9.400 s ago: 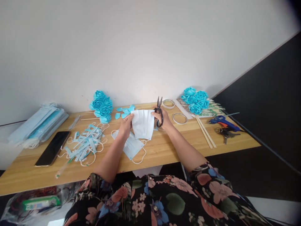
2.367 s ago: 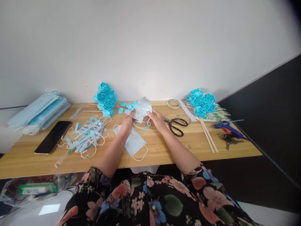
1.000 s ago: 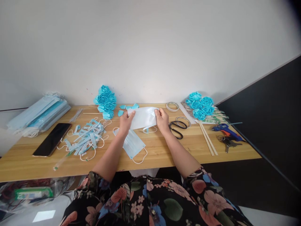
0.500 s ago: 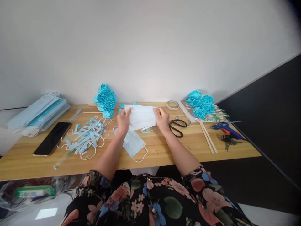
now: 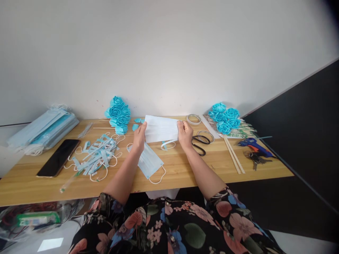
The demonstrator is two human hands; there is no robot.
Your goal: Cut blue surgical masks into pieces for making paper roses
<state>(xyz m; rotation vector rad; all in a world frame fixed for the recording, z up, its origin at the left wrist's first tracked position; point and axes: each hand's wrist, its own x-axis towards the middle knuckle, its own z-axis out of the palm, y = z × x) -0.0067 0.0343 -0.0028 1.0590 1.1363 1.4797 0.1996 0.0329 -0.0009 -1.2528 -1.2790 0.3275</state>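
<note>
A pale face mask (image 5: 161, 129), with no ear loops showing on it, is stretched flat above the table between both hands. My left hand (image 5: 139, 135) pinches its left edge, thumb on top. At the opposite edge, my right hand (image 5: 185, 132) is closed on the mask the same way. Below the left wrist lies a blue face mask (image 5: 150, 162) with its white ear loops. A cut strip with an ear loop (image 5: 168, 145) rests behind the held mask's lower edge. Black-handled scissors (image 5: 202, 139) lie just right of my right hand, their blades hidden.
Left on the wooden table (image 5: 185, 176) are stacked masks (image 5: 43, 130), a phone (image 5: 58, 157) and cut strips (image 5: 99, 155). Blue fabric roses (image 5: 118, 113) stand behind; more roses (image 5: 224, 116) lie right, near tape rolls (image 5: 194, 119), sticks (image 5: 234, 155), a glue gun (image 5: 254, 145) and keys (image 5: 255, 159).
Both hands have shifted slightly right with the mask, and its face has tilted a little. The other things on the table stay in place.
</note>
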